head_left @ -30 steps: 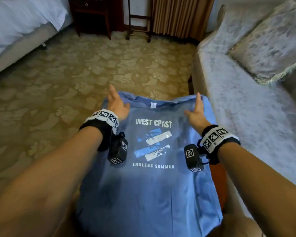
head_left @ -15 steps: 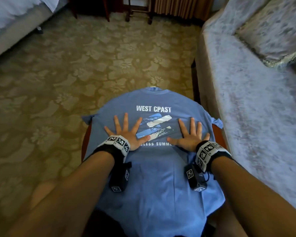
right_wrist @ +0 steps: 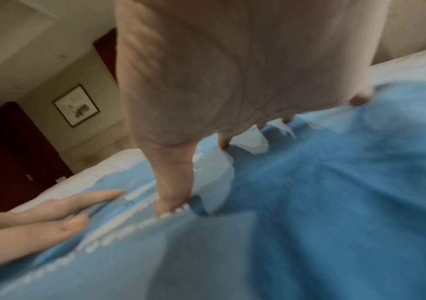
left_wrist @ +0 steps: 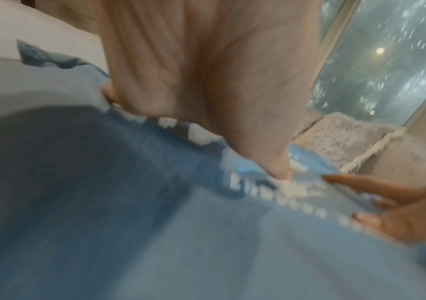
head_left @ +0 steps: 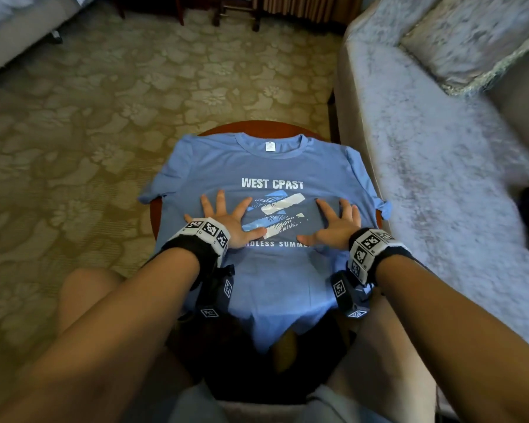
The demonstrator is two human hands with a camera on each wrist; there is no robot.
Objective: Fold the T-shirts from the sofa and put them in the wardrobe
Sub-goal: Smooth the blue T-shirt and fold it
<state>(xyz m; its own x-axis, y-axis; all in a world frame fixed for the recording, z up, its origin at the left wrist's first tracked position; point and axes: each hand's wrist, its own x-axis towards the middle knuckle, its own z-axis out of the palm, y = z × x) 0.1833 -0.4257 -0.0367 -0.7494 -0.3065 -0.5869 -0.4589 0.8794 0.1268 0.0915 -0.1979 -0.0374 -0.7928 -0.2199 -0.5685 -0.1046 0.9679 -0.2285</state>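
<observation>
Two splayed hands [head_left: 283, 227] on smooth T-shirt [head_left: 266, 166]

T-shirt [head_left: 266, 279] on table [head_left: 257, 126], sofa [head_left: 425, 166] right

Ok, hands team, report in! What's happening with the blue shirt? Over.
Left hand and right hand open, flat on the blue T-shirt. Shirt spread face up on the round table, not yet folded. Nothing in the way.

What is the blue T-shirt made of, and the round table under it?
The light blue printed T-shirt looks like soft matte knit cloth, perhaps cotton: it drapes limply over the edge. The round reddish-brown table looks like polished wood, judging by its smooth, slightly glossy rim.
</observation>
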